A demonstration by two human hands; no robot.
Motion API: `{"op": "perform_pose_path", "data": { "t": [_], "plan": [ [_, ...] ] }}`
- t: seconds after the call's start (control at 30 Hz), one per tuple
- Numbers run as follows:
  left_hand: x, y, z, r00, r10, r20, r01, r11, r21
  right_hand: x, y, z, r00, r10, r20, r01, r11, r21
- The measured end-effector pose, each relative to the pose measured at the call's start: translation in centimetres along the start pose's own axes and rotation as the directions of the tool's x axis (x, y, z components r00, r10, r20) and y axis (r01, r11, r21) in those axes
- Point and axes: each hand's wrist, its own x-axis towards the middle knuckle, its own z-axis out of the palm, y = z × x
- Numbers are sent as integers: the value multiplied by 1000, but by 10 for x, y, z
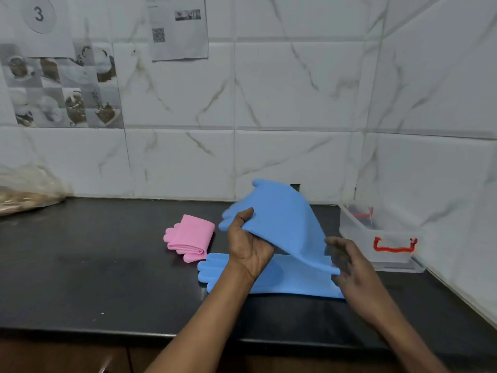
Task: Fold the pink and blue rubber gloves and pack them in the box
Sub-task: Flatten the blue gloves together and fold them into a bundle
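Note:
The pink gloves [191, 236] lie folded in a small stack on the black counter [107, 265], left of centre. One blue glove [290, 281] lies flat in front of me, fingers pointing left. A second blue glove [285, 219] is lifted above it. My left hand [248, 247] grips this raised glove near its palm part. My right hand [347, 261] pinches its cuff end low at the right. The clear plastic box [382, 238] with red latches stands open at the back right, against the wall.
A clear bag [27, 195] with brownish contents sits at the far left on the counter. Tiled walls close in the back and the right side. The counter's front edge runs just below my forearms.

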Motion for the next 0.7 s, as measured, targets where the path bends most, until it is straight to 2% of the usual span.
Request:
{"op": "perform_pose_path", "data": {
  "t": [0.03, 0.07, 0.1, 0.13, 0.17, 0.2, 0.23, 0.27, 0.33, 0.43, 0.5, 0.6, 0.7],
  "plan": [
    [1, -3, 1, 1000, 7, 18, -7, 1000, 15, 3, 3, 5, 981, 183, -70, -162, 957, 240],
    [2, -6, 3, 999, 11, 33, -12, 999, 31, 8, 8, 9, 928, 369, -61, -288, 810, 512],
    [2, -7, 3, 999, 20, 42, -22, 998, 54, 14, 8, 12, 875, 482, 52, -364, 581, 728],
    [3, -8, 3, 998, 28, 53, -32, 996, 79, 19, 7, 15, 842, 497, 212, -408, 328, 852],
    [3, -10, 2, 997, 38, 69, -46, 993, 106, 24, 7, 16, 815, 467, 344, -444, 122, 888],
    [2, -11, 2, 995, 46, 84, -57, 989, 136, 27, 5, 16, 806, 427, 409, -458, 12, 889],
    [1, -11, 1, 994, 50, 101, -66, 984, 164, 30, 1, 17, 818, 394, 420, -455, -3, 890],
    [0, -11, 0, 991, 50, 121, -72, 980, 186, 33, 0, 17, 838, 378, 392, -437, 37, 899],
    [-2, -2, -1, 988, 63, 143, -94, 970, 222, 40, -1, 16, 867, 399, 298, -395, 186, 900],
    [-7, 26, -7, 981, 98, 169, -138, 960, 245, 53, 0, 0, 902, 416, 114, -341, 525, 780],
    [-13, 48, -17, 982, 120, 145, -146, 972, 186, 63, -4, -14, 920, 392, 16, -308, 695, 650],
    [-22, 79, -30, 998, 32, 46, -39, 989, 144, 78, -7, -23, 937, 348, 0, -293, 790, 538],
    [-21, 94, -34, 989, -43, -143, 81, 960, 270, 89, -4, -15, 933, 358, 34, -330, 815, 477]
  ]
}}
